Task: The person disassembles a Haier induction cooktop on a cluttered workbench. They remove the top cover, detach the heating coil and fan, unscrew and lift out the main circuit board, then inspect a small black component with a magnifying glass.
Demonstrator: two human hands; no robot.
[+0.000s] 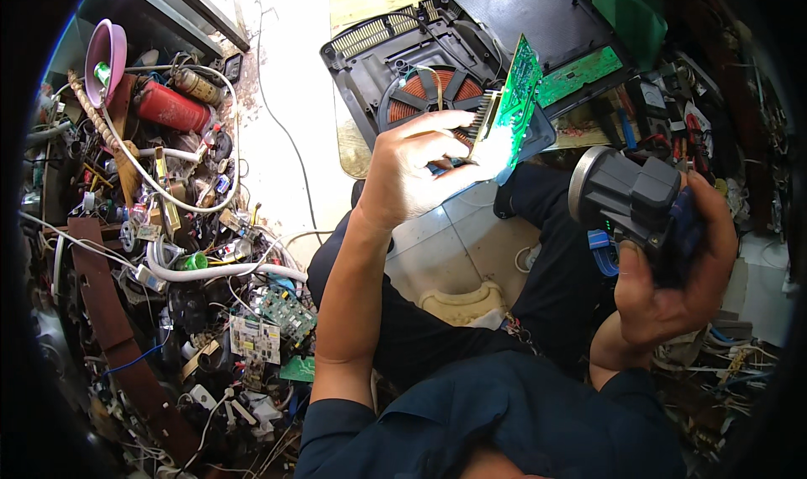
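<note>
- We sit over an opened cooker casing [370,84] on the floor ahead of us, its copper coil [433,92] bared, with a black lid [521,13] behind it.
- To our left a heap of scrap parts [160,227] spreads out, among it a red cylinder [172,107] and a pink bowl [105,59].
- Our right hand [672,286] wraps closed around a dark grey torch [630,197], held up at our right.
- Our left hand [408,172] pinches a green circuit board [517,101] by its lower edge, raised and tilted above the coil, brightly lit.
</note>
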